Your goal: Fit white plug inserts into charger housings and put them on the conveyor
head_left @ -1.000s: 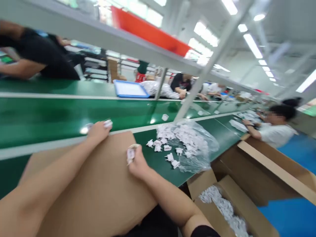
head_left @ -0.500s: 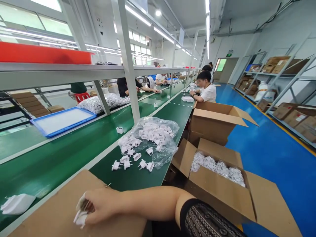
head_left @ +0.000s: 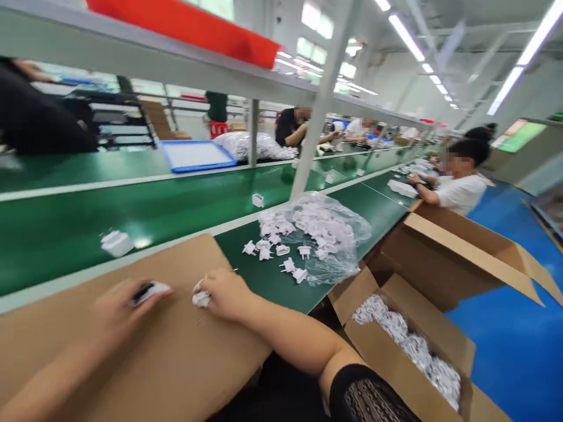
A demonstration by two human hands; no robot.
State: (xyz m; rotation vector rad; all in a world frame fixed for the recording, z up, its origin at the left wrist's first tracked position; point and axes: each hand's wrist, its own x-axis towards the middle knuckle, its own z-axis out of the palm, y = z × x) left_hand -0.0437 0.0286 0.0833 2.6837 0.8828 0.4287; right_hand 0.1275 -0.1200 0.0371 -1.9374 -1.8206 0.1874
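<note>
1. My left hand [head_left: 118, 308], blurred, is over the brown cardboard [head_left: 185, 363], its forearm running in from the lower left, thumb and fingers clamped on a white piece [head_left: 158, 289] with a dark part
2. My right hand [head_left: 226, 293] bends over the cardboard's far right edge, fingers pinched on small white parts [head_left: 201, 298]; how many, I can't tell
3. A second ago my left hand was out by the green belt [head_left: 57, 217]; now it's back over the cardboard, and a white adapter [head_left: 116, 242] shows on the belt
4. My right hand has kept its hold over the cardboard
5. Beyond it, loose white plugs [head_left: 264, 250] lie on the green table [head_left: 264, 287], beside a clear plastic bag [head_left: 329, 272] heaped with more
6. An open carton [head_left: 387, 357] of white goods stands below, to my right
7. A grey post [head_left: 313, 140] rises behind the bag, blocking some of my view across
</note>
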